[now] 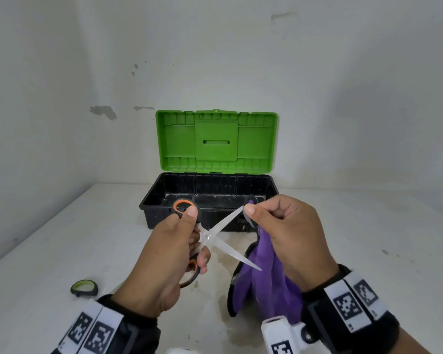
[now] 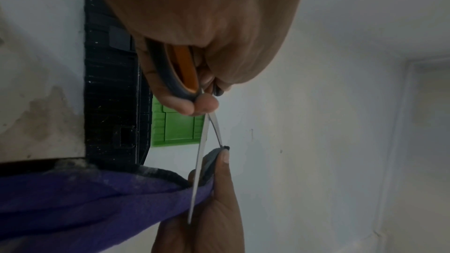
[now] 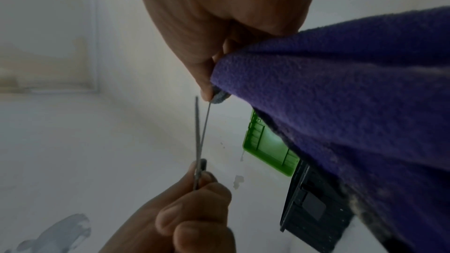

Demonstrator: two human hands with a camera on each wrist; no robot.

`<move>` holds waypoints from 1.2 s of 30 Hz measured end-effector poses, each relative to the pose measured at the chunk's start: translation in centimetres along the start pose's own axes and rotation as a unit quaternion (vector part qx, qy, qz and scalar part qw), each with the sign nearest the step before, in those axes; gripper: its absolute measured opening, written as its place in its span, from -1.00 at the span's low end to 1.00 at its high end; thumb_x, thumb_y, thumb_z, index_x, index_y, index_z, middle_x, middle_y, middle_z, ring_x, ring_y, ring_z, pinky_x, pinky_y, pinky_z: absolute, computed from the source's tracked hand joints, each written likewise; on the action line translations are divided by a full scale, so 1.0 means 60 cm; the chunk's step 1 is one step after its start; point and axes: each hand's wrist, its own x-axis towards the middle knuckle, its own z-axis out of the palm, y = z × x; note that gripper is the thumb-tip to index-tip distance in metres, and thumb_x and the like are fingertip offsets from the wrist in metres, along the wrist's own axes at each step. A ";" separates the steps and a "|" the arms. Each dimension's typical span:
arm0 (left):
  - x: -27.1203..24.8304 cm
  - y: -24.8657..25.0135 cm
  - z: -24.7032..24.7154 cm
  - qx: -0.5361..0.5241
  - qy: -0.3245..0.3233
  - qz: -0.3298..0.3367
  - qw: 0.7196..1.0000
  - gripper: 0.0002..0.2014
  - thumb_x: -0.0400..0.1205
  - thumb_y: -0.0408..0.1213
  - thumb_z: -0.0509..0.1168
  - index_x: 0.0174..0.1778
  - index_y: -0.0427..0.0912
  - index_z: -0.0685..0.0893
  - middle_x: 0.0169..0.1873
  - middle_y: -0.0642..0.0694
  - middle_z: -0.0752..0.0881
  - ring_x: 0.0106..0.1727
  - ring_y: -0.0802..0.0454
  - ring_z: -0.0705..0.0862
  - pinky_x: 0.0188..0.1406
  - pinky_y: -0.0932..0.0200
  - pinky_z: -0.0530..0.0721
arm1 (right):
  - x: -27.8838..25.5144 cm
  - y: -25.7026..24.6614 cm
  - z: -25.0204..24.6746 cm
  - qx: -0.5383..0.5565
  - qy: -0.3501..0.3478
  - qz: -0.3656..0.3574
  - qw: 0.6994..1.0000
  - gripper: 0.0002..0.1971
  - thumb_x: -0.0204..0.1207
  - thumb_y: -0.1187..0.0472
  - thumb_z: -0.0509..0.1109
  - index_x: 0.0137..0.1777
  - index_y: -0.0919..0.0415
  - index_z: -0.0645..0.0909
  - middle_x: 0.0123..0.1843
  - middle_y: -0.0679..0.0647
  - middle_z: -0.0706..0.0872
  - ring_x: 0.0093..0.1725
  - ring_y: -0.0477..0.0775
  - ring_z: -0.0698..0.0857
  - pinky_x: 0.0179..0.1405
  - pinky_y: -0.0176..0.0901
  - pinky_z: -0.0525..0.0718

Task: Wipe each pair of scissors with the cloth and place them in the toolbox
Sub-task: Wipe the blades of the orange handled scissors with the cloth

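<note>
Head view: toolbox (image 1: 152,200) open — inside, bare black floor, dusty.

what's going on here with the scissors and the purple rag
A person is cleaning a pair of orange-handled scissors. The left hand grips the handles with the blades spread open, while the right hand pinches the purple cloth around the tip of the upper blade. Behind them, the toolbox sits on the white table with its green lid up; no scissors show inside it. A green-and-black handle loop lies on the table to the left.
</note>
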 end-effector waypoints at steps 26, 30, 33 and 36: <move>0.015 -0.022 -0.015 0.394 0.004 0.264 0.881 -0.85 0.67 -0.36 0.33 -0.13 0.01 0.67 -0.30 0.09 0.69 -0.20 0.24 0.65 -0.21 0.40 0.59 | -0.015 0.021 0.004 0.058 -0.104 0.215 0.969 -0.64 0.56 0.00 0.53 -0.15 0.36 0.75 -0.28 0.25 0.81 -0.30 0.12 0.73 -0.08 0.13 0.74; 0.021 -0.025 -0.014 0.449 -0.026 0.303 0.840 -0.87 0.70 -0.39 0.30 -0.09 -0.08 0.67 -0.21 0.08 0.63 -0.20 0.17 0.62 -0.18 0.26 0.58 | -0.017 0.007 0.013 0.047 -0.141 0.223 0.964 -0.21 0.37 -0.32 0.58 -0.14 0.58 0.61 -0.29 0.45 0.69 -0.35 0.25 0.66 -0.10 0.02 0.75; 0.026 -0.030 -0.017 0.470 -0.031 0.363 0.804 -0.84 0.64 -0.45 0.37 -0.13 -0.07 0.65 -0.23 0.12 0.57 -0.24 0.17 0.58 -0.26 0.25 0.57 | -0.021 0.000 0.016 -0.015 -0.140 0.182 0.973 -0.48 0.44 -0.12 0.61 -0.21 0.44 0.74 -0.16 0.36 0.83 -0.07 0.32 0.84 0.27 0.24 0.74; 0.024 -0.031 -0.019 0.433 0.012 0.383 0.816 -0.84 0.61 -0.30 0.42 -0.11 0.02 0.56 -0.20 0.15 0.56 -0.18 0.17 0.59 -0.20 0.26 0.59 | -0.026 0.005 0.011 -0.006 -0.112 0.182 0.977 -0.67 0.50 0.04 0.59 -0.29 0.33 0.78 -0.21 0.26 0.86 -0.07 0.27 0.85 0.22 0.24 0.77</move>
